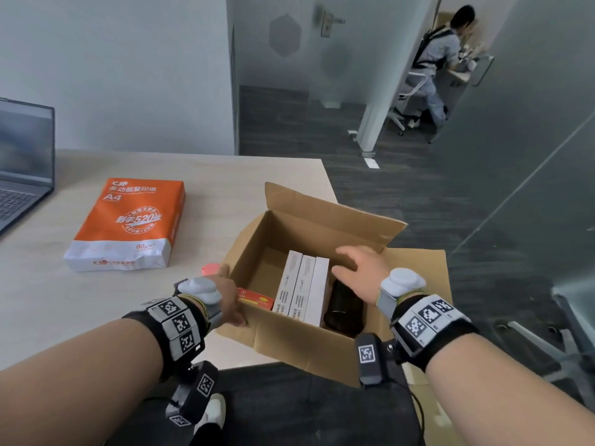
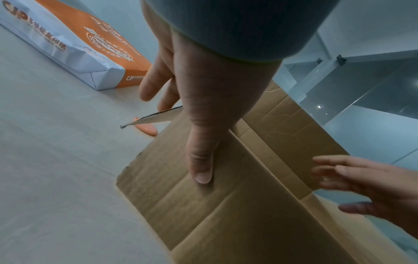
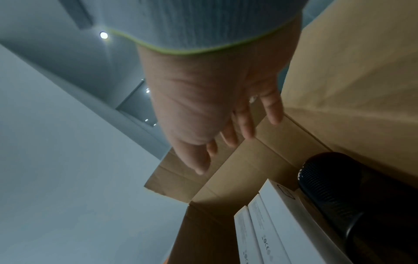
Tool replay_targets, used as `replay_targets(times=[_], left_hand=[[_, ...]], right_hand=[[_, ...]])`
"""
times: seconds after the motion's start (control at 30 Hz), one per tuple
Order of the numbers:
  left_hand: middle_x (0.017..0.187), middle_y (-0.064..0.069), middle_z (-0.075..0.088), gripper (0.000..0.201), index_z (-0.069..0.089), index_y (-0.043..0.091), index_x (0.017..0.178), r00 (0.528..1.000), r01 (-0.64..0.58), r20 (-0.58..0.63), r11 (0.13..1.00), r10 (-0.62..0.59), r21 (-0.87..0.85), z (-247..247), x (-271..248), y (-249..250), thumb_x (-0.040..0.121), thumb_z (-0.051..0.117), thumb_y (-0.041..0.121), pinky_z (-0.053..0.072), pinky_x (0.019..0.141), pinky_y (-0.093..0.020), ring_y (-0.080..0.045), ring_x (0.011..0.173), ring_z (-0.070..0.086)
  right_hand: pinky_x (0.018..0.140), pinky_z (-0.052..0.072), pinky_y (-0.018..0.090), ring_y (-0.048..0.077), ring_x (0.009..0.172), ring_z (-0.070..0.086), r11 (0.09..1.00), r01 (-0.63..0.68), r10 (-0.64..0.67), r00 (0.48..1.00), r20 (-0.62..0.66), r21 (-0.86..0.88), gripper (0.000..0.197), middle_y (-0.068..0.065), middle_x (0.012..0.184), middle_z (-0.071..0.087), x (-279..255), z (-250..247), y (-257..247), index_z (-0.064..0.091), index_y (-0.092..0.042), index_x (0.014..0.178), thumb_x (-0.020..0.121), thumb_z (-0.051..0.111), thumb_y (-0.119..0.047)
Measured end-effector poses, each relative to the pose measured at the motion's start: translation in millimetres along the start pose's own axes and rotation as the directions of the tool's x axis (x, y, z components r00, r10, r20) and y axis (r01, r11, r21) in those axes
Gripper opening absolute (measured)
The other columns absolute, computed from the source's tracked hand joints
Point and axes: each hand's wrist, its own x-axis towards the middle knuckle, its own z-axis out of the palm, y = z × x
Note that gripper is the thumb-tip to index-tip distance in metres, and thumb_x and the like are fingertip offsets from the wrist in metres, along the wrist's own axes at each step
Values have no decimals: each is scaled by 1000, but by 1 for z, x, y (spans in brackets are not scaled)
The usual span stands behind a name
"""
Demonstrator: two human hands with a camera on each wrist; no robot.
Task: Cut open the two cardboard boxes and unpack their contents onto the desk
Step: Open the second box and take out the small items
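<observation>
Cardboard box (image 1: 299, 346), with its flaps folded open, is seen at the near right corner of the desk (image 1: 48, 300), overhanging the edge. At far left on the desk an open laptop (image 1: 22, 162) is shown. To its right a wrapped ream of A4 copy paper (image 1: 128, 223), orange and white, is laid flat, well apart from the box. Beside the box's left wall a small orange-pink object (image 2: 147, 129) is partly hidden; what it is cannot be told. The left hand (image 1: 227, 296) is placed on the left flap: in the left wrist view its thumb (image 2: 201, 160) is pressed flat on the cardboard while the fingers (image 2: 153, 80) are wrapped over the flap's far edge, so the flap is pinched. Inside the box, from left to right, a red and yellow packet (image 1: 256, 299) is seen against the left wall, then three slim white boxes (image 1: 304, 288) stood on edge side by side, then a black ribbed cylinder (image 1: 344, 309) against the right wall. The right hand (image 1: 360, 272) is held over the box interior above the cylinder, fingers spread and nearly straight, nothing grasped. Whether it touches the white boxes cannot be told. At upper right, beyond a glass partition (image 1: 531, 107), a seated person (image 1: 438, 56) is visible on a chair.
</observation>
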Motion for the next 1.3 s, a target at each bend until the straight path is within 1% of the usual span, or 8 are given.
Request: replay_targets(times=[0.13, 0.3, 0.53, 0.7, 0.87, 0.97, 1.03, 1.3], left_hand=[[108, 6, 38, 49, 71, 26, 92, 999, -49, 23, 999, 50, -12, 1, 5, -4, 73, 72, 72, 51, 72, -34, -15, 78, 58], [115, 7, 41, 43, 67, 31, 85, 995, -95, 22, 995, 96, -29, 6, 16, -13, 72, 73, 71, 49, 72, -33, -14, 83, 58], [138, 17, 39, 46, 77, 28, 97, 986, -166, -18, 985, 165, -53, -3, 36, -32, 71, 77, 66, 51, 77, -33, -14, 92, 62], [153, 18, 32, 50, 76, 27, 107, 981, -194, 7, 981, 194, -23, -26, 68, -44, 73, 78, 63, 55, 88, -37, -17, 103, 66], [153, 18, 34, 41, 76, 29, 104, 963, -267, 32, 964, 267, -8, -48, 98, -57, 75, 79, 58, 52, 91, -35, -15, 114, 62], [158, 22, 27, 35, 77, 32, 101, 945, -323, 49, 947, 322, -2, -64, 118, -64, 74, 80, 54, 50, 91, -32, -13, 113, 60], [162, 24, 21, 35, 77, 34, 102, 937, -344, 62, 939, 343, 18, -73, 129, -65, 75, 80, 55, 47, 89, -30, -13, 115, 59], [169, 16, 7, 43, 73, 33, 118, 893, -440, 115, 897, 434, 35, -84, 142, -66, 80, 76, 55, 46, 104, -33, -17, 129, 54]], right_hand=[[121, 26, 48, 31, 151, 20, 997, -77, 76, 984, -159, 4, 69, -3, 168, 14, 29, -4, 8, 30, -39, 155, 92, 58, -44], [121, 20, 56, 26, 155, 0, 967, -179, 163, 982, -98, -180, 83, -6, 169, -6, 62, -7, 13, 11, -40, 157, 89, 56, -48], [101, 47, 51, 36, 127, 54, 936, -259, 294, 948, 122, -240, 85, 7, 154, 41, 89, 9, 25, 20, -33, 156, 80, 49, -56], [93, 51, 48, 35, 113, 61, 919, -308, 343, 932, 114, -247, 48, 11, 135, 56, 99, 14, 26, 42, -18, 138, 98, 45, -45], [97, 46, 51, 35, 121, 52, 895, -374, 402, 912, 75, -243, 74, 6, 142, 43, 96, 16, 19, 29, -32, 144, 80, 57, -57], [110, 30, 58, 34, 144, 25, 886, -198, 244, 968, 59, -420, 99, 3, 160, 16, 91, 14, 3, 3, -43, 154, 77, 64, -55], [115, 21, 62, 30, 150, 13, 869, 16, 62, 988, 139, -494, 99, 0, 165, 6, 100, 13, -12, 5, -45, 155, 77, 66, -50], [112, 28, 54, 23, 147, 25, 622, 626, -271, 735, 621, -470, 112, 0, 159, 28, 123, 44, -66, 23, -38, 153, 61, 81, -63]])
